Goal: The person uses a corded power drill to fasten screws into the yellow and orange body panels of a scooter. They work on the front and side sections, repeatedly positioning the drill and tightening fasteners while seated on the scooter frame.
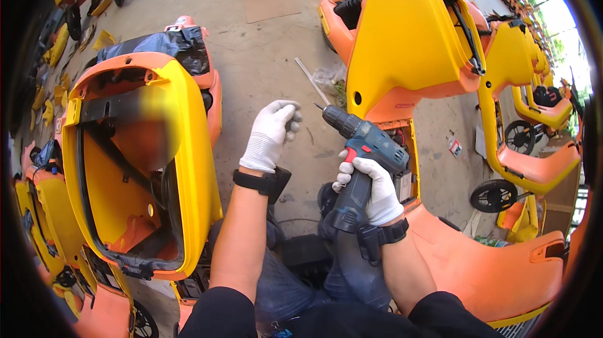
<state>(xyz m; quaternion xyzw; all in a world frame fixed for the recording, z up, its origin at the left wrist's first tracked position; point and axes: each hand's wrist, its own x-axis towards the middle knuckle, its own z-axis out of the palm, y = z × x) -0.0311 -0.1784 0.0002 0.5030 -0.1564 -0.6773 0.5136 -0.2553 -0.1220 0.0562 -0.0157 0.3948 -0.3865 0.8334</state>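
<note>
My right hand (379, 192), in a white knit glove, is wrapped round the grip of a blue-black cordless drill (384, 144) with a red trigger. Its chuck and short bit point up and left, toward my left hand (274, 129) but apart from it. That hand wears a matching glove, its fingers curled in together; whether something small is pinched in them is hidden. Black bands with small boxes circle both wrists. Close to the right of the drill stands a scooter with a tall yellow front panel (402, 37) and an orange footboard (477, 250).
On the left is another scooter body with an open yellow-rimmed compartment (204, 212). A cardboard sheet (272, 3), a thin pale strip (311, 79) and crumpled clear plastic (326, 77) lie on the concrete floor (251, 55). More yellow and orange scooters (509, 49) line the right side.
</note>
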